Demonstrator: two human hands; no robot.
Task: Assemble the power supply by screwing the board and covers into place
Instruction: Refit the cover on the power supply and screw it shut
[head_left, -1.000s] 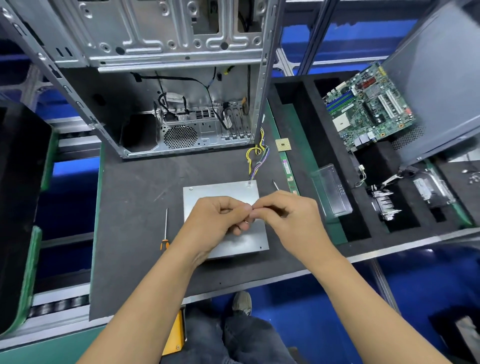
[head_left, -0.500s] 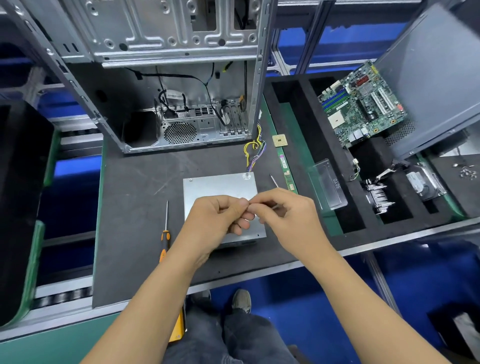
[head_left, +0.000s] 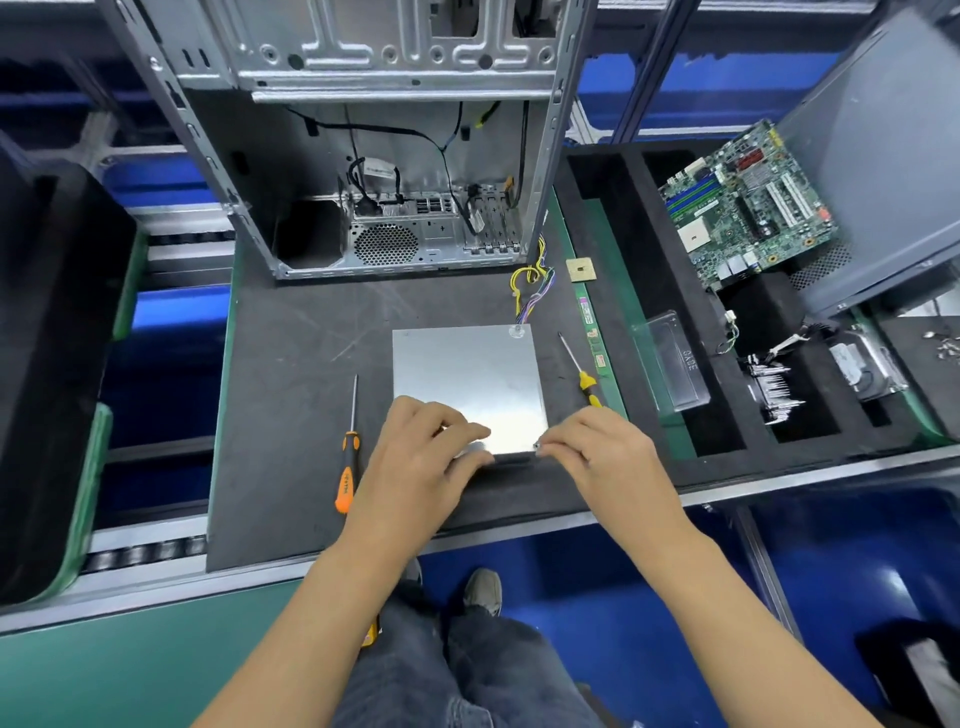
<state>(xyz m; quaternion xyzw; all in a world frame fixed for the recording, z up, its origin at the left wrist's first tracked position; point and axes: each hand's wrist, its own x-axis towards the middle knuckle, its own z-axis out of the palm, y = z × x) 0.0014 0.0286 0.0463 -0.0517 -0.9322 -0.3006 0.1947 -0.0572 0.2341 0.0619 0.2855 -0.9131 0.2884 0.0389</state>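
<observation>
A worker's right hand pinches a small screw at the near right corner of the power supply, which lies flat on the dark surface with its metal cover already on. The left hand rests on the near edge, fingers loosely curled to steady it. Both the orange screwdriver and the yellow screwdriver lie untouched just beside the unit. By appearances, the cover screws are only being started by finger; driving them home remains, and whether the board inside is fastened cannot be told.
</observation>
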